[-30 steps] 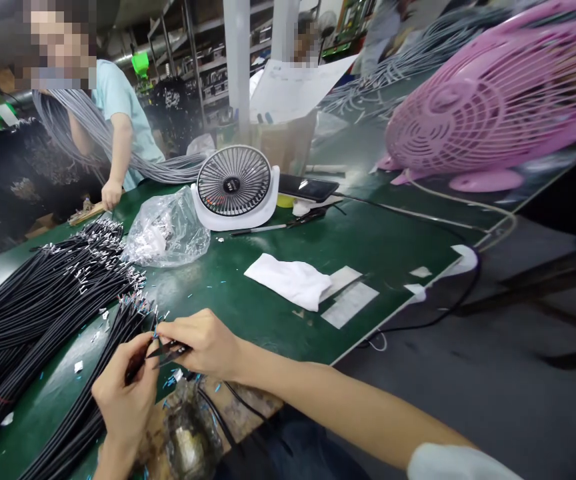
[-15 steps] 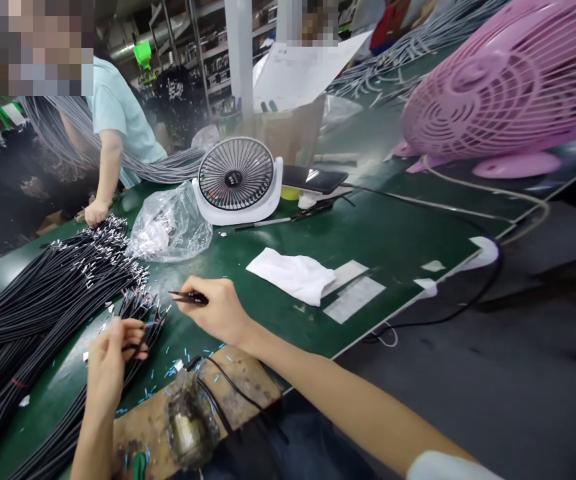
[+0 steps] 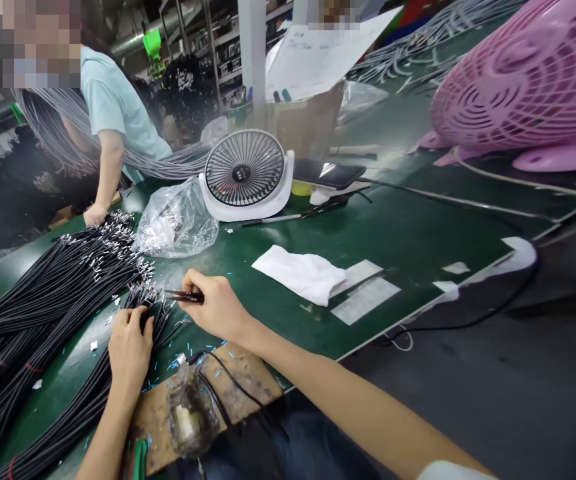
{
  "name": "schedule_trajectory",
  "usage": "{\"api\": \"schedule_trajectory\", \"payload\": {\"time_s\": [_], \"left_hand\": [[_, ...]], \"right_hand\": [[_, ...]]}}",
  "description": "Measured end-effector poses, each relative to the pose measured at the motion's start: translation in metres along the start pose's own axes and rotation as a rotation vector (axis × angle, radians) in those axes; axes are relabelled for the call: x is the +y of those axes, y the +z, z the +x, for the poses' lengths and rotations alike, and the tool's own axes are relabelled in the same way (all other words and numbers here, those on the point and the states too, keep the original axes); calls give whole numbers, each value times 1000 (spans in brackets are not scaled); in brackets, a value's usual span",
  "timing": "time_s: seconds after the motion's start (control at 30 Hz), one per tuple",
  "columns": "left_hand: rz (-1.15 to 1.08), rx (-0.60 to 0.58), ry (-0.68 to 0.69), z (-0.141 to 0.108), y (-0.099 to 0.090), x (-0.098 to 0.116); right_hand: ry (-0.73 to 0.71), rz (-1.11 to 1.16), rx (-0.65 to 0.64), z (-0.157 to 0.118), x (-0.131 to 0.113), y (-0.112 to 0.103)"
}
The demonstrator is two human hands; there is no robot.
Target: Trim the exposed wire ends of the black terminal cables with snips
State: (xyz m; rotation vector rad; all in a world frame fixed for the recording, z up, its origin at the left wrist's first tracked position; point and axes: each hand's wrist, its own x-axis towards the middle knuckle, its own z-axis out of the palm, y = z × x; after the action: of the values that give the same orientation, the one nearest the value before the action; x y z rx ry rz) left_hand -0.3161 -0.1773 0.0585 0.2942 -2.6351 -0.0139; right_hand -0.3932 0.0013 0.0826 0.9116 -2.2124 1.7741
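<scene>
My right hand (image 3: 215,303) is closed round a pair of dark tweezers (image 3: 185,296), whose tips point left towards the stripped cable ends. My left hand (image 3: 131,340) lies over the near bundle of black cables (image 3: 81,405), its fingers curled round a black cable close to the ends. Thin coloured wires (image 3: 143,293) stick out of that bundle just beyond my fingertips. A larger pile of black cables (image 3: 43,293) with pale ends spreads to the left. Exactly how many cables my left fingers grip is hidden.
Below my hands sits a stained wooden board (image 3: 248,377) with a grimy metal-cored lump (image 3: 185,420) and black leads. Beyond are a plastic bag (image 3: 183,223), a small fan (image 3: 243,170), a phone (image 3: 331,173), a white cloth (image 3: 301,275) and a pink fan (image 3: 513,93). A co-worker's hand (image 3: 97,215) touches the cable pile.
My left hand has moved forward from above the board's edge onto the near cable bundle. My right hand still holds the tweezers, almost in the same place. The view has shifted slightly.
</scene>
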Motion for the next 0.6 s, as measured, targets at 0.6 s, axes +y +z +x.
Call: {"api": "schedule_trajectory", "payload": {"time_s": [0.6], "left_hand": [[-204,-167,2,-8,0,15]], "right_hand": [[48,-192,-271,-4,1,5]]}}
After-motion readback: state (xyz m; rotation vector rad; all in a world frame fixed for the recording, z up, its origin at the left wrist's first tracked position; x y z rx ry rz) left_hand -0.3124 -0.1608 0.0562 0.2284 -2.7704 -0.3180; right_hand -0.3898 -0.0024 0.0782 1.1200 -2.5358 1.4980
